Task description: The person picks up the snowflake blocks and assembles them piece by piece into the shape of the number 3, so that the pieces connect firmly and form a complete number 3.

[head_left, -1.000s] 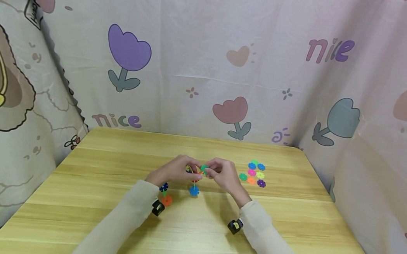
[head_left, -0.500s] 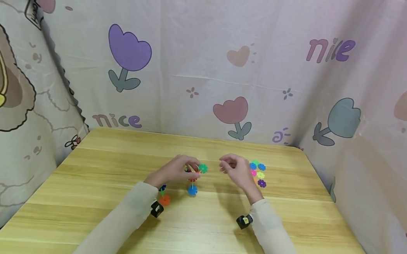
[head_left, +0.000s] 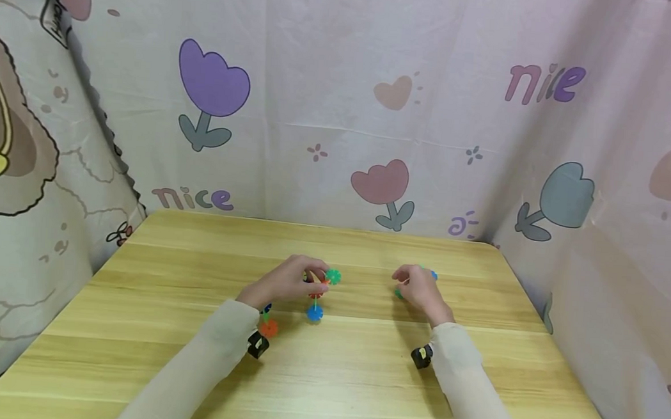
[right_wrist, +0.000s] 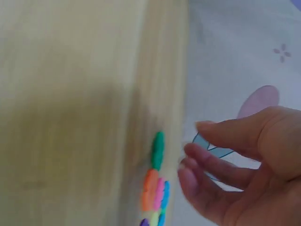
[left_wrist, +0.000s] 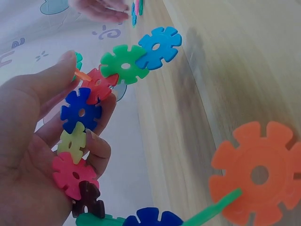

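Arms [head_left: 196,355] forward, left hand [head_left: 285,279] curled in a grip, right hand [head_left: 424,290] loosely bent.

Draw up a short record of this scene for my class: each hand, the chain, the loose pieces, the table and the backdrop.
Left hand: holds the chain of notched discs
Chain ends seen: light blue disc, orange disc
Right hand: near the loose discs; thumb and fingertips apart, nothing seen between them
Loose disc colours: green, orange, pink, purple and blue among them; full count hidden by the right hand in the head view
Table: wood-grain top
Backdrop: cloth printed with tulips and "nice"
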The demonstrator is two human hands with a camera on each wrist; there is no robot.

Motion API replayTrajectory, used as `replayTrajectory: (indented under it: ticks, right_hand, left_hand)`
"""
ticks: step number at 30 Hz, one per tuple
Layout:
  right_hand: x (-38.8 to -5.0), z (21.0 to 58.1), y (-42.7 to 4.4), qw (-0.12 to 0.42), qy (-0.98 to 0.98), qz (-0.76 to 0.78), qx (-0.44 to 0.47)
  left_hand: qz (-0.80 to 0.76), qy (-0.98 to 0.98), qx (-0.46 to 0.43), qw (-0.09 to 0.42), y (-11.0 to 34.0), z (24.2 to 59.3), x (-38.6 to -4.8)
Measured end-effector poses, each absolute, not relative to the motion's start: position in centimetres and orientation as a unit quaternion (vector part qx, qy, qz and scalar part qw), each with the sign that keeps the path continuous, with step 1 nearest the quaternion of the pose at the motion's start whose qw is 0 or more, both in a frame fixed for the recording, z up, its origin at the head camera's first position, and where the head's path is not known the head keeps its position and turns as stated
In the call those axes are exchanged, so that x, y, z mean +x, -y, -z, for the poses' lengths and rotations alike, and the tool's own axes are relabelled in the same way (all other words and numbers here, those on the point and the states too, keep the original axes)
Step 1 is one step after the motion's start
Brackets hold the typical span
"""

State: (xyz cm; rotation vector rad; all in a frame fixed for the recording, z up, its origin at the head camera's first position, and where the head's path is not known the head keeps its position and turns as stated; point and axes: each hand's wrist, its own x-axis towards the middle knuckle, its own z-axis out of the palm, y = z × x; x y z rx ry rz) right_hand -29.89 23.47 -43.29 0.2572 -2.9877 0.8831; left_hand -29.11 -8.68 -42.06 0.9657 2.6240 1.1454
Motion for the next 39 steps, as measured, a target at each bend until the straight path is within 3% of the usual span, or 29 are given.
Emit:
replayTrajectory:
  ticks: [9,20,39]
  right_hand:
    - [-30.3,45.2,-23.8,-0.013,0.969,-0.237,0.069]
    - [-30.3,45.6,-24.0,0.008,0.967,-0.243,0.075]
    - [-29.8,43.2,-22.1,0.015,0.942,-0.321,0.099]
  left_hand:
    - [-0.377,-0.869,0.316,0.061,9.0,42.1,-28.8]
    - [-0.373,-0.869,0.317,0.066,8.9,42.0,-28.7]
    - [-0.378,-0.868,0.315,0.065,8.8,41.9,-28.9]
